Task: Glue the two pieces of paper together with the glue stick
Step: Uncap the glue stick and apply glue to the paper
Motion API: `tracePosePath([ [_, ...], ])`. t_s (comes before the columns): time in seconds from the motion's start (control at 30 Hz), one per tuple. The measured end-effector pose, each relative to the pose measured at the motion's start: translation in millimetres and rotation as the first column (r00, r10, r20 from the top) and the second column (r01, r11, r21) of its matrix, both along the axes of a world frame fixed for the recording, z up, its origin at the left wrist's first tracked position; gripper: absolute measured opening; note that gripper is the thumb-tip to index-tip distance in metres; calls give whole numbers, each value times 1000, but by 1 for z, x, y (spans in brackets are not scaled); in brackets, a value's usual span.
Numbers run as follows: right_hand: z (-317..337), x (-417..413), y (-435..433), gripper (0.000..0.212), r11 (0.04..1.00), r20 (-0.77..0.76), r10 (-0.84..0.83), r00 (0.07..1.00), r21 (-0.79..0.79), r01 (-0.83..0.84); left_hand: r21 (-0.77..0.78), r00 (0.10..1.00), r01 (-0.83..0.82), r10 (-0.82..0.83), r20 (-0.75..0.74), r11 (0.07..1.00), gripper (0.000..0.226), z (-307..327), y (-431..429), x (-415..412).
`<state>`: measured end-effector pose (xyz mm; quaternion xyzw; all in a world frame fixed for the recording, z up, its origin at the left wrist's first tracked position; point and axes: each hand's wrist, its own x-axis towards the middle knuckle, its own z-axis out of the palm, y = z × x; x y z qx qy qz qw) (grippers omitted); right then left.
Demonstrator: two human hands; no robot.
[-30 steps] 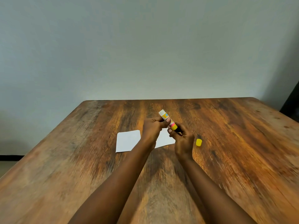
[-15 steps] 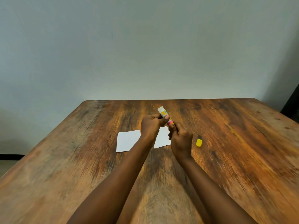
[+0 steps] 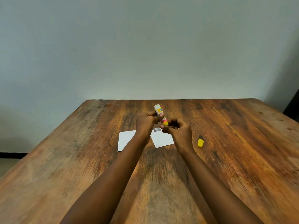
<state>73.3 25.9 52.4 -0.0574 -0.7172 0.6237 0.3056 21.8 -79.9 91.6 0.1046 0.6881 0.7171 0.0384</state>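
The small cylindrical glue stick (image 3: pixel 159 114), labelled white, yellow and pink, is tilted above 2 white paper rectangles, the left sheet (image 3: pixel 126 139) and the right sheet (image 3: pixel 162 139), both flat on the brown wooden table (image 3: pixel 242 143). The left hand (image 3: pixel 144 124) grips the barrel; the right hand (image 3: pixel 179 133) pinches its yellow base. The yellow plastic cap (image 3: pixel 200 142) lies just right of the hands. The stick is probably light, rigid and smooth: grip at mid-barrel. The sheets look thin and flexible: pin them flat.
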Motion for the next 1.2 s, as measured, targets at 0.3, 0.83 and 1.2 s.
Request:
tracePosePath([
  [0.3,0,-3,5,26,495,-33,558,829,-789,-364,-41,990,138,-139,-24,990,25,1,-8,3],
  [0.83,3,3,-10,18,940,53,135,989,-323,-111,-3,997,78,-78,5,997,18,2,-1,5],
  [1.2,9,-2,-8,16,756,-11,361,933,-582,-299,-10,996,85,-85,-9,996,27,15,-13,6],
])
